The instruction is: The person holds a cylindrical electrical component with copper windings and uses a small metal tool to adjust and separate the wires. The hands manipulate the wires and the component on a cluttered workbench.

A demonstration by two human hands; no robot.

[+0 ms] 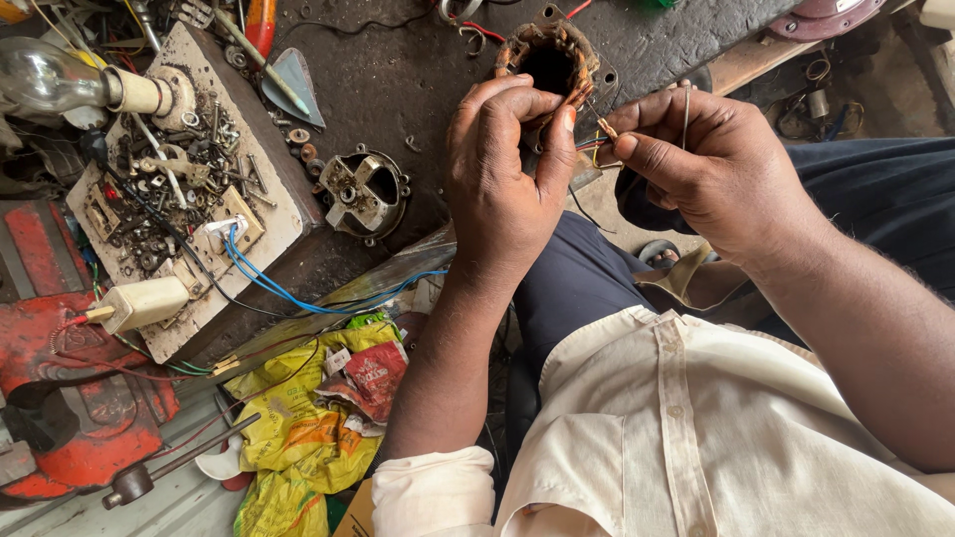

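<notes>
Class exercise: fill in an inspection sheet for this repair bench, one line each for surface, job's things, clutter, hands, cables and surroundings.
Surface: dark, grimy workbench.
Job's things: copper-wound motor stator on the bench; its thin lead wires pinched between both hands.
Clutter: white board strewn with screws and parts, metal end housing, glass bulb, yellow wrappers.
Hands: left hand and right hand, fingers closed on the wires.
Cables: blue wire trailing off the board.
Surroundings: red vice at lower left.
</notes>
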